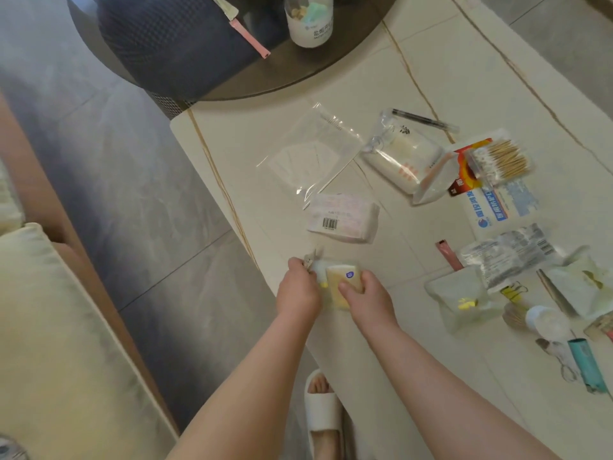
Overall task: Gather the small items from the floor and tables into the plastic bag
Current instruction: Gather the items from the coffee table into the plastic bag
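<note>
Both hands meet at the near edge of the cream marble table. My right hand grips a small yellow packet with a blue sticker. My left hand pinches a small crinkled wrapper beside it. A clear zip bag lies flat further back on the table. Nearby lie a white barcoded packet, a clear pouch of white pads, a pack of cotton swabs and a black pen.
Right of my hands lie more small items: a blue-white box, a foil sachet, a clear pouch, a teal lighter. A dark round table carries a white jar. A cream sofa stands left; a white slipper below.
</note>
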Available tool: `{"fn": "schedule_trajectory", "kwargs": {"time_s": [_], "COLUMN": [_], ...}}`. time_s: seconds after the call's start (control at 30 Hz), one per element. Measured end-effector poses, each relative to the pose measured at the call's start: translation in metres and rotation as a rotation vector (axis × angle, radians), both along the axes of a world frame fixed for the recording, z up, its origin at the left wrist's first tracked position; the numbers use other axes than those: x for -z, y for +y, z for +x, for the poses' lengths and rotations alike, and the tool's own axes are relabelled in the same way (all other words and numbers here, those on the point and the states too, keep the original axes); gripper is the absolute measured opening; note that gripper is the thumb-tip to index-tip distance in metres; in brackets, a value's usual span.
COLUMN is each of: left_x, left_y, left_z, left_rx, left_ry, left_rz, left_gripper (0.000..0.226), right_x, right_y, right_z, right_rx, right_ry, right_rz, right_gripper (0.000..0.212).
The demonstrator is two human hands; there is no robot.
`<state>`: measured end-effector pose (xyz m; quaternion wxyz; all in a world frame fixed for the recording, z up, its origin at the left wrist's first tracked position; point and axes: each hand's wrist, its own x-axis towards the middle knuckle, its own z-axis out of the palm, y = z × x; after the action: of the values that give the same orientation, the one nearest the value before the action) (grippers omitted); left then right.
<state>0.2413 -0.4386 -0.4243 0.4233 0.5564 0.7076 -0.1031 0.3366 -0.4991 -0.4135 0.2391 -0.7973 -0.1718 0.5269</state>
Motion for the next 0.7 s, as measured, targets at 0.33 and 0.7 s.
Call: {"fn": "schedule_trajectory", "kwargs": {"time_s": [0.33,0.7], "left_x": [-0.029,-0.155], "left_y": [-0.021,-0.04], "left_z": [-0.011,-0.071], "left_rx": [-0.172,-0.72], "left_ry": [-0.119,-0.472], "left_rz": [0.013,0.161], "left_gripper": [0.03,0.033], "right_x": [-0.031,-0.15], "right_y": [-0.002,0.009], "right_z": [0.006,-0.043], "right_rx": [-0.012,-0.219], "right_ry": [0.026,0.139], "right_rz": [0.014,0.177], "right_gripper": [0.05,0.026]}}
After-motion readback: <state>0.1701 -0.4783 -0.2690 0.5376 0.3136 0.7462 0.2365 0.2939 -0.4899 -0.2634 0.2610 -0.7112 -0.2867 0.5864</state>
